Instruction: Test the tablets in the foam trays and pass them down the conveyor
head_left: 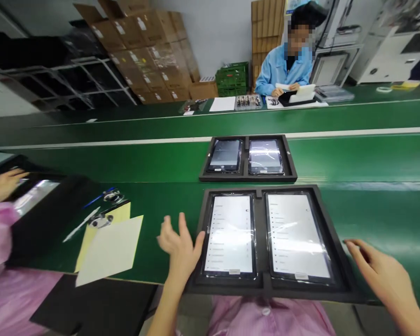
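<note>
In front of me at the green bench edge lies a black foam tray (261, 233) with two compartments. In it sit a left tablet (230, 233) and a right tablet (297, 233), both with lit white list screens under glossy film. My left hand (180, 247) is beside the tray's left edge, its fingers spread and its thumb by the rim. On the other side my right hand (381, 268) rests near the right edge, fingers bent loosely, nothing seen in it. Whether either hand touches the foam, I cannot tell.
Beyond stands a second foam tray (248, 178) holding two darker tablets. To the left lie papers (112, 252), a white pen (81, 225) and clipboards. A neighbour's hand (5, 185) works at far left. Across the bench sits a person in a blue jacket (271, 70).
</note>
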The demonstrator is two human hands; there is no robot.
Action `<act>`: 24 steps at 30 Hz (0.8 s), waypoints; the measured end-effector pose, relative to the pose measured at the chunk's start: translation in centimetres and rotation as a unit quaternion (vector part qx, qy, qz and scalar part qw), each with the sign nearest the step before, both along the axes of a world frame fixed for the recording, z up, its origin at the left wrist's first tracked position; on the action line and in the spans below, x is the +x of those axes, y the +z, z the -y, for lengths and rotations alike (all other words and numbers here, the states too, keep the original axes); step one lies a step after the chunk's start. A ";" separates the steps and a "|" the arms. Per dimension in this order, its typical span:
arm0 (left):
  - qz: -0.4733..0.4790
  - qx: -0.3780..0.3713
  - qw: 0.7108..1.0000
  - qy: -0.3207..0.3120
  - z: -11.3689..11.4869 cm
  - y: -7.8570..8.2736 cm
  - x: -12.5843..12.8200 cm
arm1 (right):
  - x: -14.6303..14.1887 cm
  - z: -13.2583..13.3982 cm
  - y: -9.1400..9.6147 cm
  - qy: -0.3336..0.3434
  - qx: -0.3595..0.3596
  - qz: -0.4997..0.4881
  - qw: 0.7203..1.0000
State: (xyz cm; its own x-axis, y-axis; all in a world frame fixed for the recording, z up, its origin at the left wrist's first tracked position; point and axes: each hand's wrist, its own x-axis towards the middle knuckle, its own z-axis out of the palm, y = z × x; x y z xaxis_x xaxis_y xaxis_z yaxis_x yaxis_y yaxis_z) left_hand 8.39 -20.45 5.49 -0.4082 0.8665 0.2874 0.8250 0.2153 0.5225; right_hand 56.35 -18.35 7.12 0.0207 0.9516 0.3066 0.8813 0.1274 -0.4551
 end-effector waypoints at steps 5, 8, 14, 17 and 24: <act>-0.177 -0.004 0.984 -0.008 2.0 1.3 3.4 | -4.8 -0.3 2.1 0.202 0.113 0.107 0.967; -0.189 -0.019 0.982 -0.015 2.7 0.4 5.3 | -9.4 -1.2 1.4 0.319 0.078 0.173 0.928; -0.168 -0.020 0.975 -0.146 3.1 -1.0 4.7 | -9.7 -2.2 1.1 0.334 0.027 0.164 0.928; -0.148 0.015 0.963 -0.225 3.0 -0.5 3.4 | -7.5 -2.6 1.4 0.317 0.054 0.100 0.941; -0.131 0.090 0.965 -0.210 3.4 -0.4 2.6 | -7.4 -3.2 -0.6 0.296 0.058 0.069 0.951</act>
